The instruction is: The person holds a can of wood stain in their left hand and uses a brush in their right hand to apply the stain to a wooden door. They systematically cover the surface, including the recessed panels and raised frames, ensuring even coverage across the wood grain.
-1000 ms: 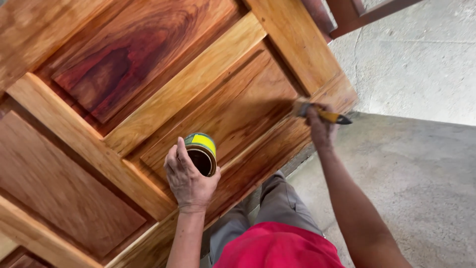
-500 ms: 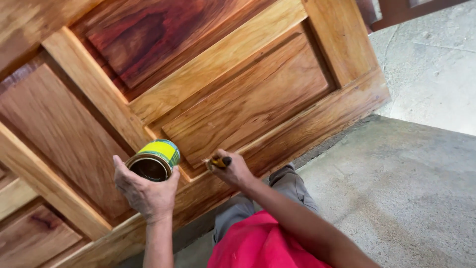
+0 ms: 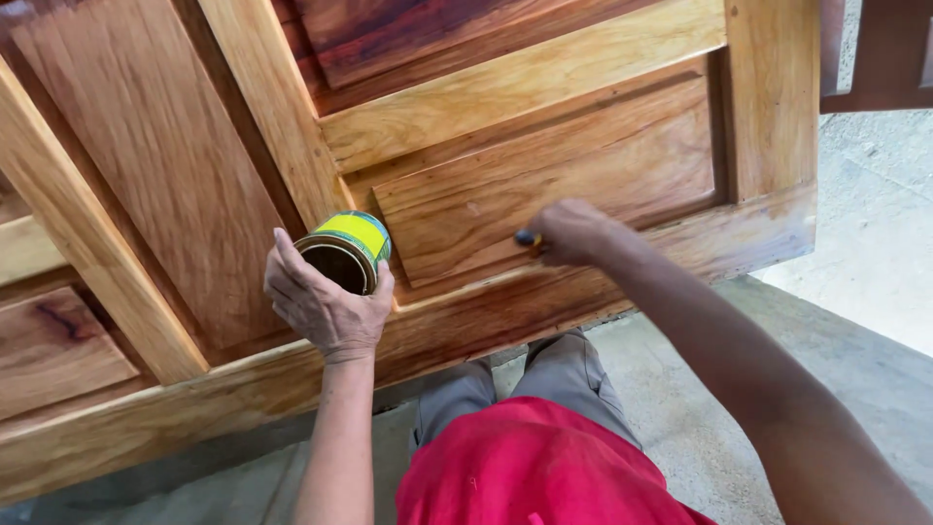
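A small open varnish tin (image 3: 345, 251) is gripped by the left hand (image 3: 324, 306), tilted with its mouth toward the camera. A brush handle (image 3: 528, 237), pointing left, is clasped in the right hand (image 3: 573, 231) against the panelled wooden door (image 3: 544, 185).

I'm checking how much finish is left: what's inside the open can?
The can, held in the left hand, shows only a dark brown interior. Its rim and the hand cover the bottom, so the level can't be seen.

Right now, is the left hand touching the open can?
Touching. The head view shows the left hand wrapped around the open can, fingers pressed against its side.
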